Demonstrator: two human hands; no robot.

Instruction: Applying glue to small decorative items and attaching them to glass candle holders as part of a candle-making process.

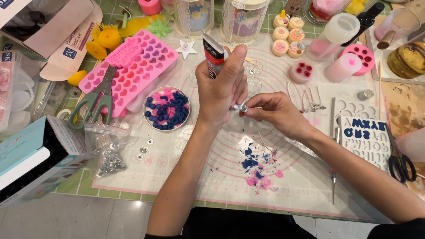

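Left hand wrapped around a glue tube, nozzle down, fingers pressed together on it above the pink mat. Right hand fingers pinching a small metal wick tab just under the nozzle. Nearby: round dish of blue and pink pieces, green-handled scissors.

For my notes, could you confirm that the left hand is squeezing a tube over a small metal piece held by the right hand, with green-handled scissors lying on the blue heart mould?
Nearly: the head view shows the heart mould under the green-handled scissors is pink, not blue. The left hand does hold the tube over the small metal piece in the right hand.
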